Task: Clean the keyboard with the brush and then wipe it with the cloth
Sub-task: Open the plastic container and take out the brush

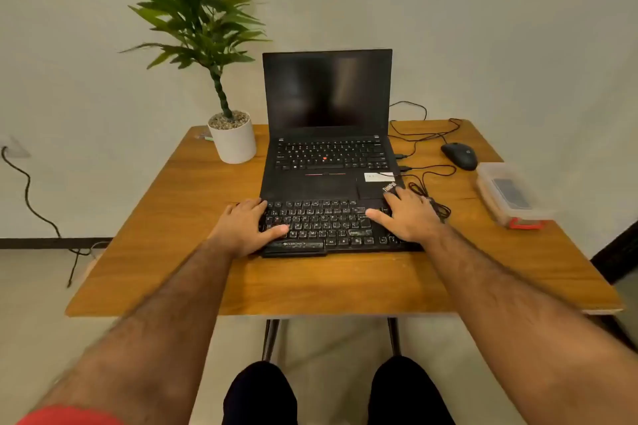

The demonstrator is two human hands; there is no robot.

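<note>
Nearest the camera, two knees in dark trousers (pixel 259 393), and a bit of red sleeve (pixel 69 416) at the lower left corner. Above them, two bare forearms reaching forward over the near edge of the wooden bench (pixel 345 286).

On the bench, a black keyboard (pixel 324 228), its far edge lying on the front part of an open black laptop (pixel 328 134) with a dark screen. Left hand (pixel 247 228) over the left end of the keyboard, thumb stretched flat on the keys, other fingers bent over the far left edge; gripping that end, as far as visible. Right hand (pixel 407 217) over the right end, thumb straight on the keys, fingers bent over the far right corner; also holding, it seems.

At the right, a black mouse (pixel 459 155) with thin black cables (pixel 424 183) between it and the laptop. Further right, near the bench edge, a clear plastic box (pixel 511 197) with a red part at its near end; contents too blurred to name. At the far left, a white pot with a green plant (pixel 233 140), just beside the laptop.
</note>
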